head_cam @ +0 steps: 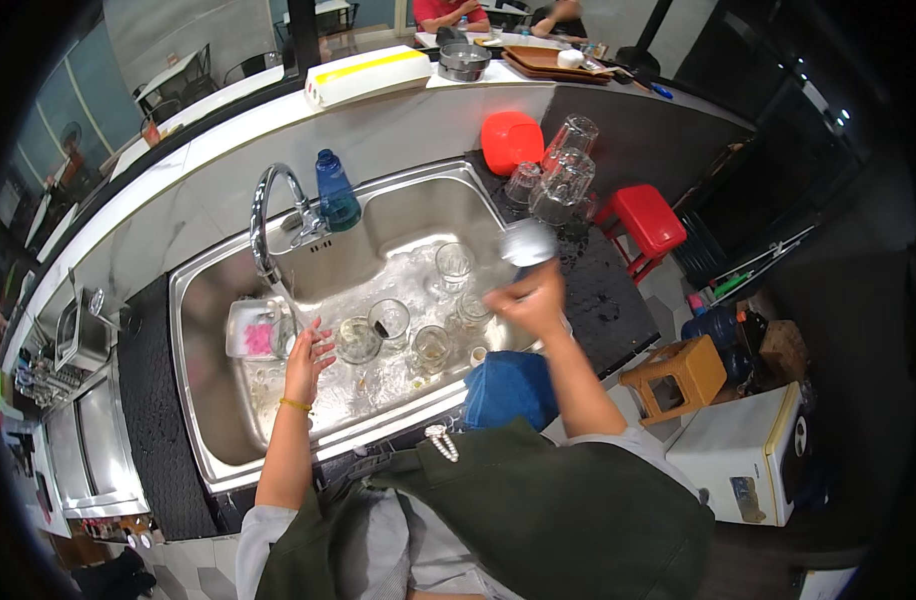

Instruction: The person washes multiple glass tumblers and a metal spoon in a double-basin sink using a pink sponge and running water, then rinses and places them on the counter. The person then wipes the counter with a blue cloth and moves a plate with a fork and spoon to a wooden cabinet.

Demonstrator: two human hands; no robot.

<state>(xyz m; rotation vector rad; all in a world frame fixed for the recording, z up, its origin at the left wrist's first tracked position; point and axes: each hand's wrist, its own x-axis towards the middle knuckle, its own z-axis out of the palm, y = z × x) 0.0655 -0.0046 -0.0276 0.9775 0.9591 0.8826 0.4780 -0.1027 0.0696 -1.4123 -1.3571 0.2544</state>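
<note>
My left hand (306,366) is over the left side of a steel sink (225,450), fingers spread and holding nothing. It is beside the water running from the curved faucet (260,217). Just behind it, a drinking glass (283,335) stands by a white tub (239,330) containing something pink. Over the sink's right rim, my right hand (534,304) grips a round silvery object (529,242), too blurred to name exactly. Several clear glasses stand in the wet basin, among them one glass (389,321) with a dark bit inside and another glass (455,264) farther back.
Upturned glasses (563,184) and a red plastic bowl (512,142) sit on the black mat right of the sink. A blue bottle (336,191) stands behind the faucet. A blue cloth (514,390) hangs at the front edge. Red stool (645,221) and brown stool (679,379) stand at right.
</note>
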